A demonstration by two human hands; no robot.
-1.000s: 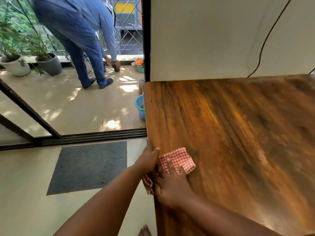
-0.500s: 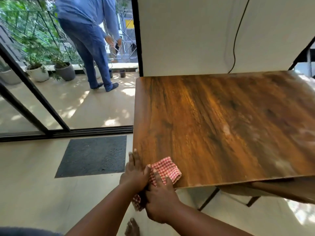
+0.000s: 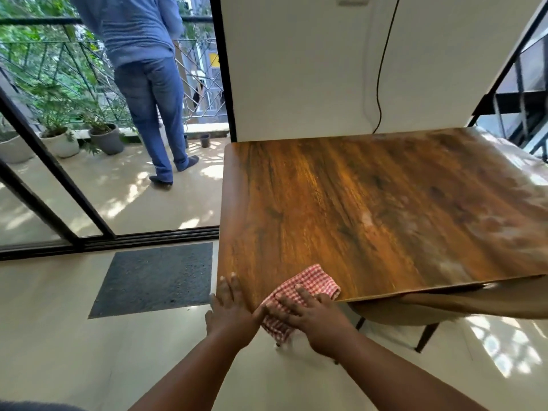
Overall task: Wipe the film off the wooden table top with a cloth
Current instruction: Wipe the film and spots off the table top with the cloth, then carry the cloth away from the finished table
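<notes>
Lower centre of the frame: your right hand (image 3: pixel 311 315) lay flat on the red-and-white checked cloth (image 3: pixel 308 284), fingers straight and slightly spread, pressing it onto the near left corner of the wooden table top (image 3: pixel 355 209). Part of the cloth hung off the near edge below your palm, probably because the stroke ended at the rim. Just left of it, your left hand (image 3: pixel 229 310) rested on the corner with fingers extended and close together along the left edge, holding nothing; it appeared placed there to steady the table against the wiping pressure.

Centre: the boards near the cloth looked glossy and clean. Right of the frame: a pale, cloudy film (image 3: pixel 486 229) covered the far right part of the top, so the task seemed partly done.

Lower right: a chair (image 3: pixel 444 304) sat tucked under the near edge.

Left: a dark doormat (image 3: pixel 154 280) lay before the sliding door track (image 3: pixel 118 241).

Upper left: a person (image 3: pixel 148 84) stood on the balcony beside potted plants (image 3: pixel 103 134). Upper centre: a black cable (image 3: pixel 382 69) ran down the white wall (image 3: pixel 296 69).
</notes>
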